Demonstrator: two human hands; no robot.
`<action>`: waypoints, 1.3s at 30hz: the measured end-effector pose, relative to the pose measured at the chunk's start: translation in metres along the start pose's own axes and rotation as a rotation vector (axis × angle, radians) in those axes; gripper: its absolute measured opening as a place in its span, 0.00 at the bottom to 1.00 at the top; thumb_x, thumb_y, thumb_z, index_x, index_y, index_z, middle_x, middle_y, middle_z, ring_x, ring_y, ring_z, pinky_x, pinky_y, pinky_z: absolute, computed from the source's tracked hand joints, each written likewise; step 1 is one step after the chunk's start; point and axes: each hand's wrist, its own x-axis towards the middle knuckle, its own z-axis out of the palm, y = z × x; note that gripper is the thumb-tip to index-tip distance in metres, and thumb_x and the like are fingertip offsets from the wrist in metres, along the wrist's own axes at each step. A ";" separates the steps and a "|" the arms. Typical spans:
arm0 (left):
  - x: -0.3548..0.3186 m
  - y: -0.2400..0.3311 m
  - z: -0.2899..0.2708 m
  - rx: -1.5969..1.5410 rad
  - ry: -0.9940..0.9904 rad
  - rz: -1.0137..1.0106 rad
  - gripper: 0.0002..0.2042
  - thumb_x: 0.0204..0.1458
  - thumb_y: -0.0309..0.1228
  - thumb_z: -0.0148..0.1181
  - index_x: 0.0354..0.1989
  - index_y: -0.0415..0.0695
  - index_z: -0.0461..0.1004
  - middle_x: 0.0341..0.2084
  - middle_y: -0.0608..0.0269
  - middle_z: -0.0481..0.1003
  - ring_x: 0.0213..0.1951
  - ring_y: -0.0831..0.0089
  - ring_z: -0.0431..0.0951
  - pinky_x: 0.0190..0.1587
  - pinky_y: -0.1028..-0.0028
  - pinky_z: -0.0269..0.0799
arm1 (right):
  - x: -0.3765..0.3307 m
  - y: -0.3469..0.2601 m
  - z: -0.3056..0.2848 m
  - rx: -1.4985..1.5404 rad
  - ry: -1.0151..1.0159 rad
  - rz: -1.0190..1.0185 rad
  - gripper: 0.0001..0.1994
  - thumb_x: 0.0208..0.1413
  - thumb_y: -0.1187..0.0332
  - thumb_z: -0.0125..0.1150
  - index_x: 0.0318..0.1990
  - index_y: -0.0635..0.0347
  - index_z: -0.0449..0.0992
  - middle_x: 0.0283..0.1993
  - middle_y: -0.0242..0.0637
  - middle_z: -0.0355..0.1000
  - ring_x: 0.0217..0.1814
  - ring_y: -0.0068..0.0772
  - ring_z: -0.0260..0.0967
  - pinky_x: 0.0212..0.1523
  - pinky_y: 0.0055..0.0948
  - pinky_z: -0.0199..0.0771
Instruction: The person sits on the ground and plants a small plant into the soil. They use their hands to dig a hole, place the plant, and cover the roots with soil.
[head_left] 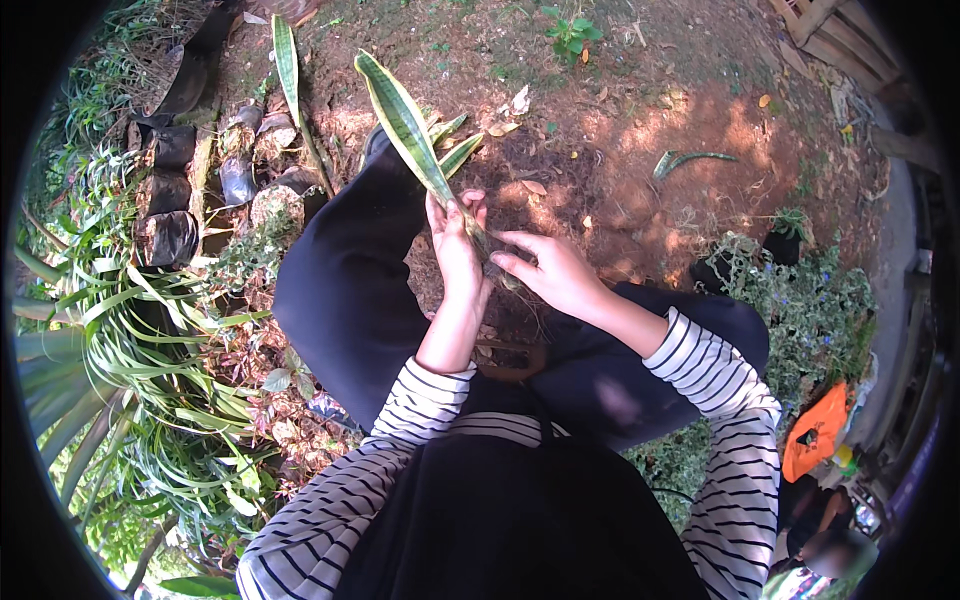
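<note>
A single wide fisheye view looks from the wearer's head, above and to the near side of the yellow-edged plant [405, 120], facing steeply down toward it. The camera is near the plant; the wearer's torso [520, 510] fills the side below it, soil [680, 60] spreads beyond it, and a black round border encloses everything.

Patches of sunlight [738, 125] dapple the brown soil [640, 95] beyond the left grip [458, 248]; leafy plants [150, 345] grow thick off to its left, wooden slats [850, 45] far ahead rightward.
</note>
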 end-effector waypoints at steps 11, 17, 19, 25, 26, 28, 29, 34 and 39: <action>0.011 0.013 0.014 0.277 -0.243 0.002 0.20 0.60 0.40 0.39 0.53 0.36 0.60 0.36 0.56 0.72 0.38 0.71 0.73 0.46 0.74 0.66 | 0.016 -0.005 -0.006 0.079 -0.064 0.191 0.22 0.49 0.65 0.63 0.48 0.68 0.68 0.40 0.43 0.73 0.40 0.29 0.72 0.39 0.29 0.70; -0.002 -0.022 0.012 0.139 -0.131 -0.185 0.18 0.58 0.42 0.44 0.45 0.38 0.66 0.39 0.57 0.71 0.40 0.69 0.73 0.47 0.70 0.67 | 0.019 0.005 0.001 -0.406 0.422 -0.347 0.17 0.44 0.68 0.62 0.43 0.59 0.69 0.35 0.39 0.73 0.34 0.38 0.72 0.42 0.34 0.65; -0.003 -0.020 0.015 -0.081 -0.127 -0.244 0.10 0.56 0.34 0.50 0.41 0.41 0.66 0.39 0.59 0.71 0.39 0.69 0.73 0.45 0.71 0.70 | 0.015 0.000 0.008 -0.727 0.379 -0.303 0.19 0.42 0.66 0.60 0.45 0.58 0.69 0.41 0.35 0.71 0.47 0.31 0.67 0.53 0.43 0.54; 0.000 -0.043 -0.008 -0.190 -0.049 -0.405 0.11 0.56 0.35 0.49 0.44 0.44 0.65 0.37 0.60 0.69 0.42 0.68 0.71 0.47 0.69 0.69 | 0.005 -0.005 0.029 -1.102 0.423 -0.229 0.19 0.45 0.66 0.51 0.46 0.63 0.70 0.50 0.37 0.64 0.57 0.31 0.56 0.57 0.48 0.48; 0.000 -0.042 -0.006 -0.163 -0.080 -0.398 0.13 0.56 0.36 0.49 0.46 0.46 0.64 0.39 0.59 0.69 0.43 0.67 0.70 0.47 0.68 0.68 | 0.003 -0.005 0.029 -1.126 0.390 -0.188 0.20 0.45 0.66 0.51 0.47 0.63 0.70 0.51 0.37 0.63 0.58 0.32 0.56 0.57 0.49 0.47; 0.002 -0.039 -0.005 -0.104 -0.117 -0.399 0.10 0.56 0.33 0.49 0.44 0.43 0.65 0.36 0.60 0.69 0.42 0.69 0.70 0.46 0.69 0.69 | 0.000 -0.009 0.026 -1.120 0.361 -0.144 0.20 0.45 0.66 0.51 0.48 0.65 0.70 0.52 0.38 0.63 0.58 0.34 0.55 0.58 0.50 0.46; 0.002 -0.033 0.001 -0.072 -0.104 -0.395 0.09 0.56 0.32 0.48 0.42 0.42 0.66 0.35 0.60 0.69 0.41 0.70 0.71 0.45 0.70 0.70 | -0.003 -0.013 0.024 -1.131 0.349 -0.129 0.20 0.45 0.66 0.51 0.48 0.65 0.70 0.53 0.38 0.62 0.58 0.34 0.55 0.58 0.50 0.46; -0.002 -0.031 0.008 0.007 -0.015 -0.401 0.05 0.56 0.28 0.48 0.38 0.42 0.67 0.32 0.61 0.71 0.37 0.72 0.73 0.41 0.73 0.72 | -0.015 -0.010 0.034 -1.150 0.315 -0.105 0.21 0.47 0.68 0.49 0.49 0.66 0.69 0.58 0.42 0.59 0.63 0.36 0.50 0.58 0.52 0.45; -0.004 -0.040 -0.002 -0.017 0.065 -0.477 0.05 0.56 0.28 0.48 0.35 0.41 0.67 0.29 0.61 0.71 0.33 0.74 0.73 0.35 0.74 0.73 | -0.013 0.002 0.031 -0.900 0.322 -0.182 0.20 0.49 0.69 0.46 0.51 0.67 0.67 0.59 0.42 0.58 0.65 0.37 0.49 0.58 0.56 0.43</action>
